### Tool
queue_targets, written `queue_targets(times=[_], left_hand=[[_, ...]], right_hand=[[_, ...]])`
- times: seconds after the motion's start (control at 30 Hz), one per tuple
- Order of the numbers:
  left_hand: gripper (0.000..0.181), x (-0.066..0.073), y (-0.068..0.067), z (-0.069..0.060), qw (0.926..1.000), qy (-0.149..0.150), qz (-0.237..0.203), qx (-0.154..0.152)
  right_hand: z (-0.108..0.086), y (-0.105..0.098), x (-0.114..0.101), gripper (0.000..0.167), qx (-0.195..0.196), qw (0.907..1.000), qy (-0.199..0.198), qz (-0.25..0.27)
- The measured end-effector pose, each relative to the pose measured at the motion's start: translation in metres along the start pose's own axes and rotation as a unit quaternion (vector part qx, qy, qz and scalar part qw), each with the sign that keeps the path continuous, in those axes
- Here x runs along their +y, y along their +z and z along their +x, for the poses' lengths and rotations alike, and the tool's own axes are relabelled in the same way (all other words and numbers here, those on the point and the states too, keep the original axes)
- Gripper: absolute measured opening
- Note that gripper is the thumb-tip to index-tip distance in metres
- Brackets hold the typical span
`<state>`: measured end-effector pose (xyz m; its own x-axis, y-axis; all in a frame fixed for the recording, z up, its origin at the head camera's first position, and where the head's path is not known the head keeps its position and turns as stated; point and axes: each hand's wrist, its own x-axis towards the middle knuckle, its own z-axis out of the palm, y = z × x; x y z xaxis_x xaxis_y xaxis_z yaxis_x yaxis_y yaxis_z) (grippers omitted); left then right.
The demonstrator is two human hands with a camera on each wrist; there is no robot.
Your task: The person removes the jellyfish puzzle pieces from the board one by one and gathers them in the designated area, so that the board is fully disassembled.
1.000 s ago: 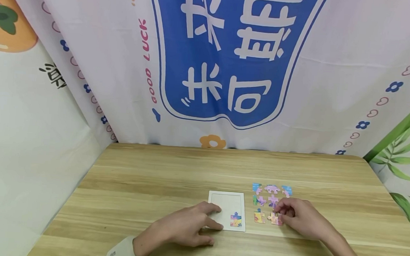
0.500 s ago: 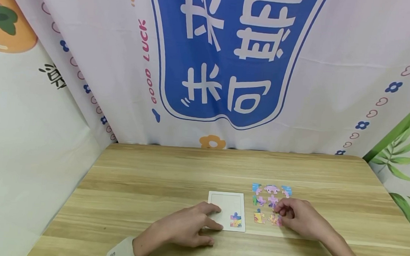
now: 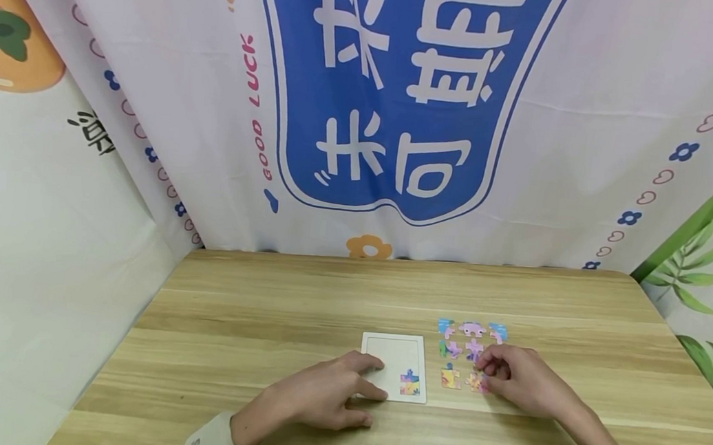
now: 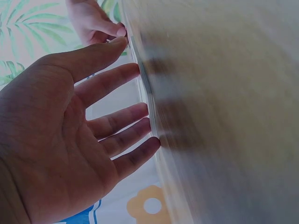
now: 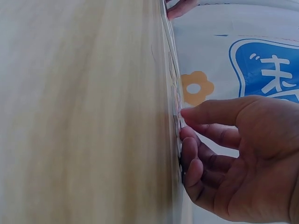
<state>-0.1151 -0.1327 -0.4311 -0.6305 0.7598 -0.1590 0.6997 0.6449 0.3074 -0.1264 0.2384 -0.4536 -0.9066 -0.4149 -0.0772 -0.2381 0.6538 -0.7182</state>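
Observation:
My left hand [image 3: 326,393] has its fingers spread, with fingertips resting on the left side of a white puzzle tray [image 3: 382,336]. One blue, pink and yellow jigsaw piece [image 3: 410,383] lies in the tray's lower right corner. Right of the tray, my right hand [image 3: 525,382] pinches a pink and yellow jigsaw piece [image 3: 476,380] at table level, its fingers curled and covering the right side of it. In the right wrist view, the thumb and index finger meet low at the table surface, where pieces show only edge-on.
Loose jigsaw pieces lie in rows: a purple one [image 3: 472,328] between two blue ones at the back, more purple pieces in the middle, and a yellow piece [image 3: 451,378] in front. The wooden table [image 3: 264,299] ends at a printed curtain [image 3: 553,160].
The pink and yellow piece under my right fingers has turned slightly in place. Both hands have otherwise stayed nearly still.

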Motion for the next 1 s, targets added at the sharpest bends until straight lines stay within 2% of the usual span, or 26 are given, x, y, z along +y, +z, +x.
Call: queue_targets(times=[0.2,0.5,1.0], left_hand=[[0.036,-0.001,0.0,0.001,0.9997,0.016,0.018,0.004],[0.036,0.003,-0.006,0.009,0.9983,0.048,0.031,0.006],[0.04,0.012,-0.01,0.022,0.9958,0.072,0.056,0.005]], right_hand=[[0.005,0.005,-0.008,0.011,0.003,0.9998,-0.022,0.001],[0.016,0.019,-0.022,0.013,-0.013,0.9977,-0.066,0.004],[0.038,0.04,-0.051,0.017,-0.041,0.9938,-0.103,0.012]])
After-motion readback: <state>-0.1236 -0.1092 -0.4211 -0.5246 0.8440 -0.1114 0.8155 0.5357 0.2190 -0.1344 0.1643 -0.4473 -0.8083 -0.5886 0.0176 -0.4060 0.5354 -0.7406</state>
